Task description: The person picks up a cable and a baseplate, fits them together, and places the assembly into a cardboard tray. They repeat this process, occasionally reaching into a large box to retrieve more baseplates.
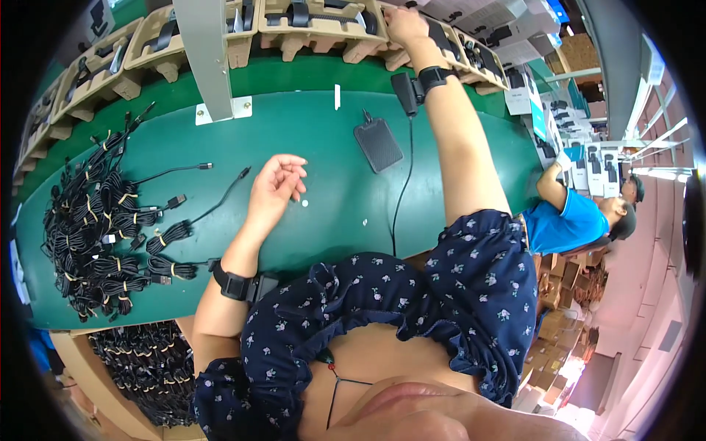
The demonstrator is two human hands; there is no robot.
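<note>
My left hand (278, 185) hovers over the green table (331, 213), palm partly up and fingers loosely bent, with nothing in it. Farther off, my right hand (407, 29) reaches to the row of brown molded pulp trays. Its curled fingers are at the edge of a pulp tray (323, 32) with black parts in it; what they hold is hidden. Between my arms lies a flat black rectangular pad (379, 145) with a textured face and a short stub. Left of my left hand, black cables (103, 220) tied in bundles form a pile, and one cable bundle (169, 235) stretches toward my hand.
A grey metal post (206, 59) is bolted to the table at the far left. Black boxes are strapped to both my wrists, a cord (401, 184) running from the right one. More cable bundles fill a carton (147, 375) below. At right, a person in blue (566, 220) works near white boxes.
</note>
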